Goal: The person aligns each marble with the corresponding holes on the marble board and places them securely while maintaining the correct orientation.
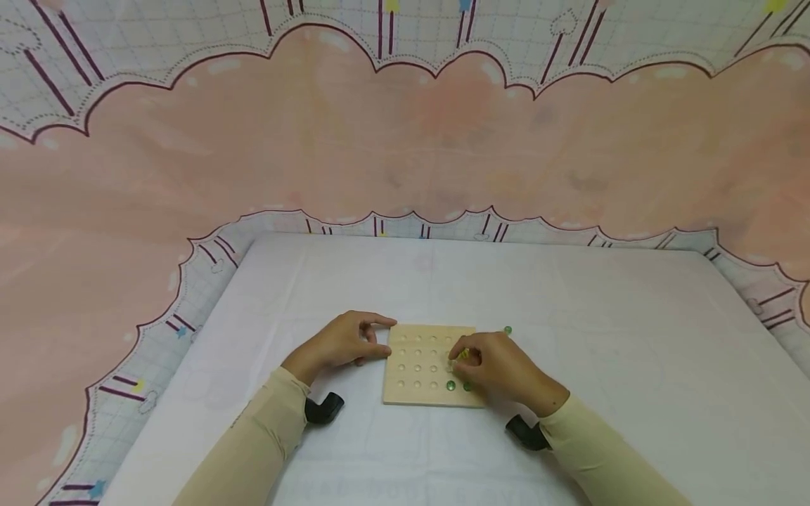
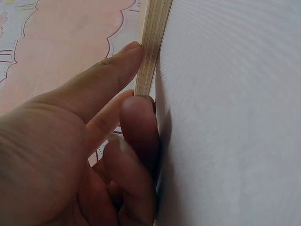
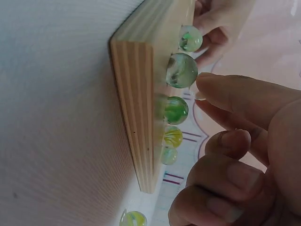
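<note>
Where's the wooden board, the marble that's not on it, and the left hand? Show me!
Wooden board (image 1: pixel 425 360): head view, bare top between its hollows.
Marble off the board (image 1: pixel 508 329): head view, middle of its visible surface.
Left hand (image 1: pixel 345 340): head view, back of the hand.

What is lying where on your bench (image 1: pixel 601 316)

The board (image 1: pixel 409 360) is lying before you, your left hand (image 1: pixel 346 339) touching its left edge, your right hand (image 1: pixel 503 362) reaching over its right side. Marbles (image 3: pixel 176 110) are sitting on it along the right. A loose marble (image 1: pixel 508 330) is resting beyond its right edge, near the far corner.
</note>
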Tool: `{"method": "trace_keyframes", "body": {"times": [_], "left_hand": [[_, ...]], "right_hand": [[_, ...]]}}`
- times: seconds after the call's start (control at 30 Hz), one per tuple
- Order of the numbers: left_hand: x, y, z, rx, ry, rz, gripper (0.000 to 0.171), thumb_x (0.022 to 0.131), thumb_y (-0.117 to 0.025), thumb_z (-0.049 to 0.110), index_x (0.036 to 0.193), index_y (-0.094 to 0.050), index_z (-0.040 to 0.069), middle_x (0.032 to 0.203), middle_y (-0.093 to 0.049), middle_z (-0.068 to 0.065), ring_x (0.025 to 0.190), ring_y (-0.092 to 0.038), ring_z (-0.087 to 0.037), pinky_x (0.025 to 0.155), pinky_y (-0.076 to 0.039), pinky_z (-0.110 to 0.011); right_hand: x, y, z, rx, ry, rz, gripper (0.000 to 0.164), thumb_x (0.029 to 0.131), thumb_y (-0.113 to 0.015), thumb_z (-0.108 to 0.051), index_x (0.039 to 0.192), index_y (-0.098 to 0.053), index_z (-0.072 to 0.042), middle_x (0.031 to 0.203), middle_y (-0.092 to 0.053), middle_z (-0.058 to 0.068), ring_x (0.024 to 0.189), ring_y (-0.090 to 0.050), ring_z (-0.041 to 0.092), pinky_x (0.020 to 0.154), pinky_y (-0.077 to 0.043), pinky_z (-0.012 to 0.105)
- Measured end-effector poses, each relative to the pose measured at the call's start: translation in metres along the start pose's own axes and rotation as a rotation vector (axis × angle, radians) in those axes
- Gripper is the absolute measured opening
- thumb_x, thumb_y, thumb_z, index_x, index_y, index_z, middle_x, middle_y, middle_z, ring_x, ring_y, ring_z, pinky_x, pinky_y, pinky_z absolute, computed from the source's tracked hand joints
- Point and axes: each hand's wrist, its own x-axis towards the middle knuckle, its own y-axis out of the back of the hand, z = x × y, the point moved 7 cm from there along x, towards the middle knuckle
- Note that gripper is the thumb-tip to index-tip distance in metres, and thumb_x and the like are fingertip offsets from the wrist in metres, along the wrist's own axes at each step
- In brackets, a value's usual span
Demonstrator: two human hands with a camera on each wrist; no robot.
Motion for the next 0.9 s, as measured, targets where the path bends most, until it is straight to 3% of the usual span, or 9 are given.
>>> {"method": "trace_keyframes", "body": {"times": [0.5,0.9], "left_hand": [[0.0002,-0.0014,0.0023,-0.012,-0.008,-0.003,0.054,0.083,-0.083,0.022,0.134,-0.064,0.019,0.072,-0.061,-0.001,0.048,-0.048,-0.011,0.049,-0.037,-0.023],[-0.0009,-0.0012,0.0021,-0.001,-0.014,0.004,0.054,0.084,-0.082,0.022,0.134,-0.064,0.02,0.072,-0.062,-0.001,0.048,-0.048,-0.011,0.049,-0.039,-0.023]], "right_hand": [[-0.0009,-0.0084,0.0017,-0.082,-0.036,-0.002,0.008,0.085,-0.08,-0.016,0.091,-0.079,-0.021,0.062,-0.052,-0.011,0.056,-0.041,0.003,0.051,-0.035,0.019],[-0.0022,-0.0025,0.0004,-0.046,-0.027,-0.01,0.017,0.085,-0.079,-0.017,0.102,-0.079,-0.016,0.065,-0.053,-0.009,0.059,-0.043,0.004,0.052,-0.035,0.019]]}}
